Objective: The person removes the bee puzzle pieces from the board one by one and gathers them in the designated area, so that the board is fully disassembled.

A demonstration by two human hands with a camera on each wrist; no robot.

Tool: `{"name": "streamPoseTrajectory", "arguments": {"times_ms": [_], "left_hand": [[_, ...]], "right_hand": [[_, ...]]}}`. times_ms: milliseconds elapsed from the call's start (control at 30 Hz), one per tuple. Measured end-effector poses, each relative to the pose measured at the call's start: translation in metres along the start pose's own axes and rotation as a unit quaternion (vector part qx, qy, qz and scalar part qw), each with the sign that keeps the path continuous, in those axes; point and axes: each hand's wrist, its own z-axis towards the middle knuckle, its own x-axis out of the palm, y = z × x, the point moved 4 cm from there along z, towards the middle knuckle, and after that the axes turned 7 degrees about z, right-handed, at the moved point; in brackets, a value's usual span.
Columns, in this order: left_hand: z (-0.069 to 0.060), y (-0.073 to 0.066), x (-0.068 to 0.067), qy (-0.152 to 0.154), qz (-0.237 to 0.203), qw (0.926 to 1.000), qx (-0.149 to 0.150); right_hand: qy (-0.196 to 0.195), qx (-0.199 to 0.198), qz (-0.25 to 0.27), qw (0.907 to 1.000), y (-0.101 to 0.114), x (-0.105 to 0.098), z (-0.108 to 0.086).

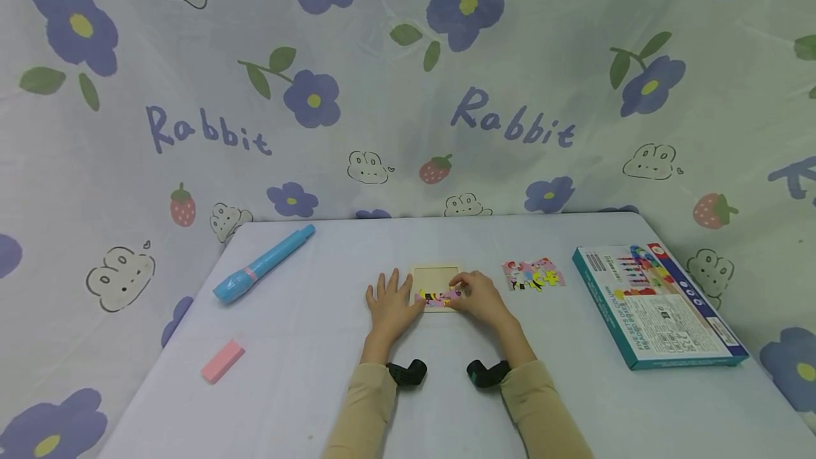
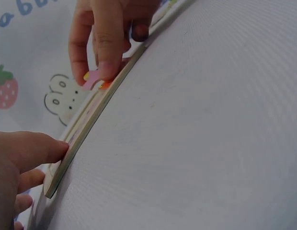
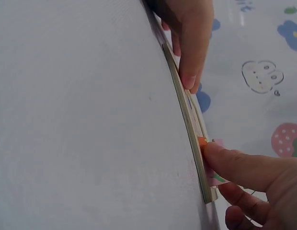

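Observation:
A wooden puzzle tray [image 1: 435, 276] lies flat on the table, with a strip of pink and yellow puzzle pieces [image 1: 433, 297] along its near side. My left hand [image 1: 390, 305] rests at the tray's left side, fingers spread and thumb touching the near left corner. Over the near right corner, my right hand [image 1: 482, 297] pinches a pink puzzle piece [image 2: 91, 80] between thumb and finger. In the left wrist view that piece is tilted above the tray's rim. The right wrist view shows the thumb [image 3: 234, 165] pressing against it.
Several joined puzzle pieces [image 1: 533, 274] lie right of the tray. A flat teal box [image 1: 659, 307] is at the far right. At the left are a blue tube-shaped object [image 1: 264, 265] and a pink block [image 1: 222, 361]. A patterned cloth [image 1: 382, 91] hangs behind the table.

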Motion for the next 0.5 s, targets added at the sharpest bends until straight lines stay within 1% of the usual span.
{"name": "streamPoseTrajectory", "arguments": {"times_ms": [100,333,500], "left_hand": [[0.000,0.000,0.000,0.001,0.001,1.0000,-0.001],[0.000,0.000,0.000,0.002,0.001,1.0000,-0.004],[0.000,0.000,0.000,-0.001,-0.007,1.0000,-0.004]], "right_hand": [[0.004,0.000,0.025,0.9997,0.000,0.000,0.000],[0.015,0.022,0.076,0.9967,-0.006,-0.003,0.000],[0.002,0.042,0.095,0.9945,-0.012,-0.013,0.000]]}}
